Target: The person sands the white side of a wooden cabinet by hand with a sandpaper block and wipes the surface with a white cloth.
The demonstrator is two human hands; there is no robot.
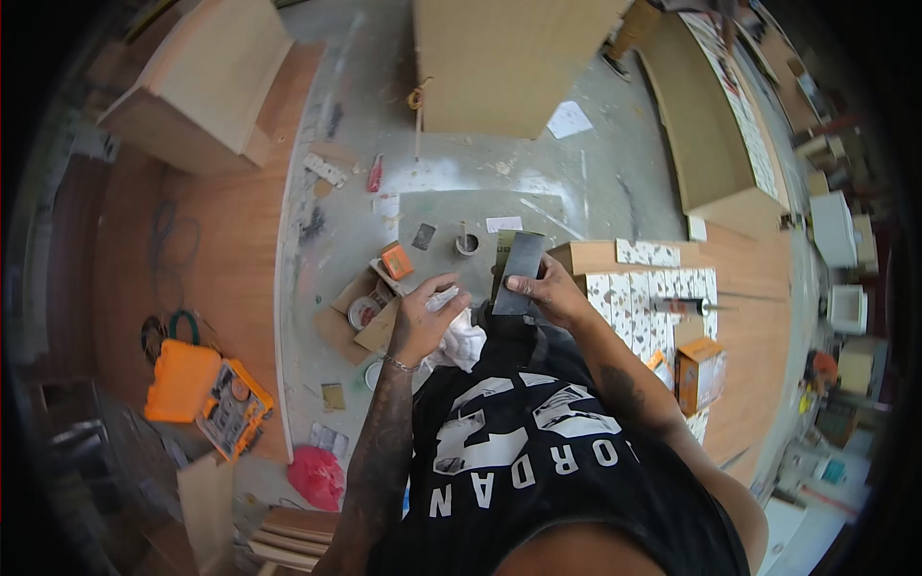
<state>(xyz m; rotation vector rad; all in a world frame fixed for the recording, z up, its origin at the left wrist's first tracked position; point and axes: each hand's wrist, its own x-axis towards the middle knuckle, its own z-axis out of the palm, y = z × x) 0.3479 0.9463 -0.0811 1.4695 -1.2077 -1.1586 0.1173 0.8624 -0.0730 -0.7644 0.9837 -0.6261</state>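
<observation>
My right hand (545, 291) grips a dark grey sheet of sandpaper (520, 272), thumb pressed on its face. Behind that sheet a yellowish-green edge (505, 252) shows; I cannot tell if it is a second sheet or the folded back. A crumpled white cloth (463, 344) hangs from my left hand (429, 315), whose fingers curl around its top. The hands are apart, in front of my body. On the floor beyond them stands a small cup of dark stuff (467, 245) with a stick in it. A small dark square (424, 236) lies to its left.
Near my left hand are an orange box (395, 260) and an open cardboard box (363, 305). An orange tool case (206, 392) lies open at left. Patterned tiles (624, 298) and an orange carton (700, 375) sit at right. Wooden cabinets (509, 67) stand ahead; another person's leg (632, 34) shows beyond.
</observation>
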